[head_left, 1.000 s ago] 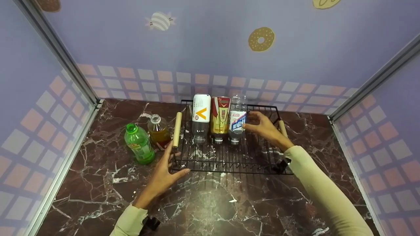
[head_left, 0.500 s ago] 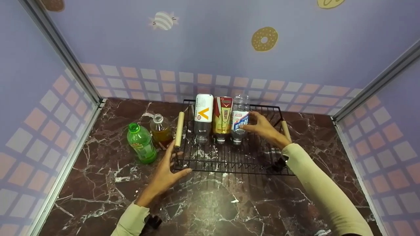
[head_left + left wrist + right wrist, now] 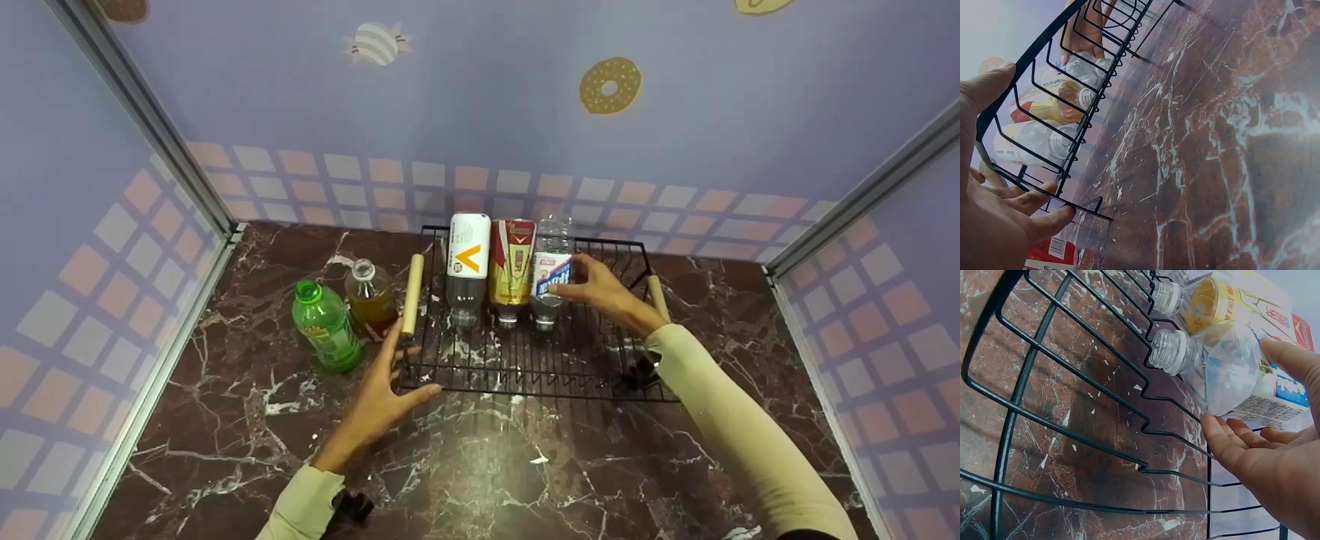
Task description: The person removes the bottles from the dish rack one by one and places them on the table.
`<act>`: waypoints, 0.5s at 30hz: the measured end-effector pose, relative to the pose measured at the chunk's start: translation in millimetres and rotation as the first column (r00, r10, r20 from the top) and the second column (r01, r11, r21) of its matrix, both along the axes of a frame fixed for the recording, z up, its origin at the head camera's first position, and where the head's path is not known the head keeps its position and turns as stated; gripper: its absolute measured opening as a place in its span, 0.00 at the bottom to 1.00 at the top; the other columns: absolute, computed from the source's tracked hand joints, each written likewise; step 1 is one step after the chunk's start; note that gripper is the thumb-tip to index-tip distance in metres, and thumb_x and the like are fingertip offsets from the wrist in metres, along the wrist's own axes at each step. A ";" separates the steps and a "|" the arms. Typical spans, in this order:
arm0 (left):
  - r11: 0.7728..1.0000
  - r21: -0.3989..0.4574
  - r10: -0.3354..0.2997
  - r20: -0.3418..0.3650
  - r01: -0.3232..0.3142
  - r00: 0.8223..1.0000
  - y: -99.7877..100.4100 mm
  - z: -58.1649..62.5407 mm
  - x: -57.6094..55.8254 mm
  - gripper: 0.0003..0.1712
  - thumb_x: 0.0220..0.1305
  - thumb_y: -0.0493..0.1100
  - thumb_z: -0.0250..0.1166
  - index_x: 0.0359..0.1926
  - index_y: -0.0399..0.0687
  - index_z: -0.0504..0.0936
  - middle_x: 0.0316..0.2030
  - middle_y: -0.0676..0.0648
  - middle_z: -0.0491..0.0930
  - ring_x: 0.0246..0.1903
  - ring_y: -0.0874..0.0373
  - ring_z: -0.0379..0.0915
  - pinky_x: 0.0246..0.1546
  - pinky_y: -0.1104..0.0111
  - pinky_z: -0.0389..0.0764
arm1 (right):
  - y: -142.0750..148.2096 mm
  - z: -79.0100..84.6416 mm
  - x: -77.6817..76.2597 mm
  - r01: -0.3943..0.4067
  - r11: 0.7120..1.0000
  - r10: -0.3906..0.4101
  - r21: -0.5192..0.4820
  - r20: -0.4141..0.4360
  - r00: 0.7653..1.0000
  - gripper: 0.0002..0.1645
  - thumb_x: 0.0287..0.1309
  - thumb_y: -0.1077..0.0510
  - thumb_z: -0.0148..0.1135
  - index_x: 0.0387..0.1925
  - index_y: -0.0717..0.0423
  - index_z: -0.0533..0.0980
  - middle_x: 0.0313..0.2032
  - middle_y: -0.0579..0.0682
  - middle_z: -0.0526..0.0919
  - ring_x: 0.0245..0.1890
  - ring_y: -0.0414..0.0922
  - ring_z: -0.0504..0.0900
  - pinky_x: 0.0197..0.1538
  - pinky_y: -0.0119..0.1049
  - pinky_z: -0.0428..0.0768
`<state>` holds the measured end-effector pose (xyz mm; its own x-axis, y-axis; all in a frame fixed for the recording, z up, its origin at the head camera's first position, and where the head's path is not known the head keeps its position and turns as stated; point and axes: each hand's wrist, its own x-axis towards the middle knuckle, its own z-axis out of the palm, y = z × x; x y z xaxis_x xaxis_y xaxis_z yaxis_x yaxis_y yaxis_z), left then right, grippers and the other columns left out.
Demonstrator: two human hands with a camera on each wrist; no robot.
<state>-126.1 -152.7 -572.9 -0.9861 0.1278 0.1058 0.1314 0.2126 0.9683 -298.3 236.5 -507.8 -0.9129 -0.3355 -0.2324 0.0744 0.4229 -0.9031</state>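
Note:
My right hand [image 3: 604, 292] holds a clear plastic bottle [image 3: 553, 274] with a blue-and-white label, thumb on the label and fingers along its far side. In the right wrist view this bottle [image 3: 1230, 377] lies in a black wire rack [image 3: 525, 394], its neck toward the front. Beside it lie a red-and-gold labelled bottle [image 3: 513, 262] and a white-labelled bottle [image 3: 469, 247] with an orange V. My left hand [image 3: 379, 401] grips the rack's front left corner. In the left wrist view its thumb rests on the black rim [image 3: 1047, 39], with fingers below against the wires.
Left of the rack stand a green bottle [image 3: 328, 330] and a bottle of amber liquid [image 3: 373, 300], close to my left hand. The rack has wooden handles [image 3: 412, 295] at both ends. Walls enclose the marbled tabletop [image 3: 487, 465] at the back and sides.
My right thumb has slid left across the bottle's label. The left hand stays at the rack's corner. The whole head view has shifted slightly.

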 end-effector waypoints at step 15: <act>1.000 0.000 -0.001 0.027 0.001 1.000 -0.4 -1.3 0.1 0.70 0.61 0.41 0.84 0.91 0.50 0.44 0.78 0.27 0.65 0.74 0.31 0.68 0.77 0.31 0.65 | 4.9 -3.2 -1.1 0.048 0.998 -0.046 -0.041 0.041 0.998 0.65 0.70 0.51 0.77 0.86 0.71 0.43 0.83 0.73 0.55 0.52 0.58 0.85 0.73 0.58 0.80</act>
